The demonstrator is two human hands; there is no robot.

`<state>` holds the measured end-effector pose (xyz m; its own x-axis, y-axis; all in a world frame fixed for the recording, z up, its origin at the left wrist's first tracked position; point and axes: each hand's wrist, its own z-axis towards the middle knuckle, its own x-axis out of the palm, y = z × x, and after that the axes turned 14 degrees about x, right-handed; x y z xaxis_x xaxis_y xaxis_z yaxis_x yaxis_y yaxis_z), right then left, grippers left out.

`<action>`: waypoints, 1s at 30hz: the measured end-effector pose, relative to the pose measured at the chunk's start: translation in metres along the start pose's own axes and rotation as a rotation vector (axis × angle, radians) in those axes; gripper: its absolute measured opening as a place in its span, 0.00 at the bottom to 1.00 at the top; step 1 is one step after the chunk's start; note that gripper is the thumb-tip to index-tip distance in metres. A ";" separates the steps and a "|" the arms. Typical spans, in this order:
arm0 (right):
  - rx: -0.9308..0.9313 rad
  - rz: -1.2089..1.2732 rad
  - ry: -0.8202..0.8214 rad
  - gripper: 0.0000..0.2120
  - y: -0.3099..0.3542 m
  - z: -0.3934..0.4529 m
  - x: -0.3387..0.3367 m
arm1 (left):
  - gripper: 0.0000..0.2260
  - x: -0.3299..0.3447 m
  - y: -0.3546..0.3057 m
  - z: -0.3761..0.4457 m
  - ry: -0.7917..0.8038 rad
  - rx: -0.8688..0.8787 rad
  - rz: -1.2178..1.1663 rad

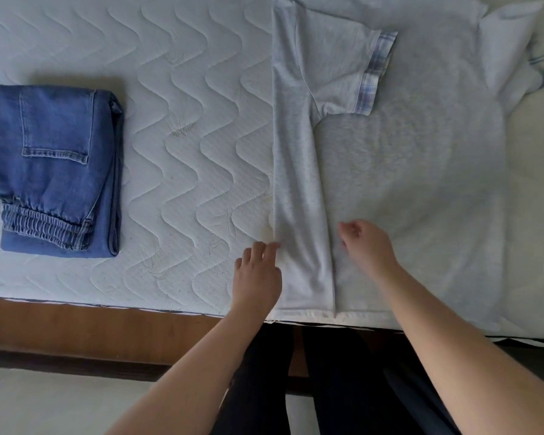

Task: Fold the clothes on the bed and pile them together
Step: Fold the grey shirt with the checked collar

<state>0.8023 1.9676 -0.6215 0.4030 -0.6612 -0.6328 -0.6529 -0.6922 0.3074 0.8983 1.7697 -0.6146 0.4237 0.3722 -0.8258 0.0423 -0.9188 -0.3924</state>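
- While the gray shirt [405, 183] lies flat on the right side of the bed [186, 136], its left side is already folded over onto the middle, and the left sleeve with the checked cuff [376, 73] lies on top.
- My left hand [258, 274] rests at the folded left edge, near the bottom of the shirt. Its fingers are loose and hold nothing.
- My right hand [368, 246] is over the shirt just to the right of the fold. Its fingers are curled in, and I cannot tell if they pinch any cloth.
- I think the shirt is about one fold done. The right side and the right sleeve [512, 51] are not folded yet, and then it has to be folded shorter.
- The blue jeans [57, 171] are folded and sit far off on the left side of the bed. The shirt must go with them to make one pile.
- I see no box or basket here.
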 end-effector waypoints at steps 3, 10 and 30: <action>0.024 0.300 0.079 0.12 0.042 0.031 -0.011 | 0.22 -0.028 -0.004 0.055 -0.072 0.101 -0.029; 0.109 0.690 0.189 0.09 0.129 0.095 -0.044 | 0.24 -0.070 -0.014 0.166 -0.155 0.220 0.018; 0.082 0.761 -0.081 0.13 0.151 0.177 -0.093 | 0.25 -0.070 0.014 0.220 -0.162 0.330 0.103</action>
<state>0.5528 1.9756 -0.6423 -0.2228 -0.9211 -0.3194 -0.7783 -0.0292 0.6273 0.6699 1.7598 -0.6510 0.2611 0.3198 -0.9108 -0.2977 -0.8709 -0.3911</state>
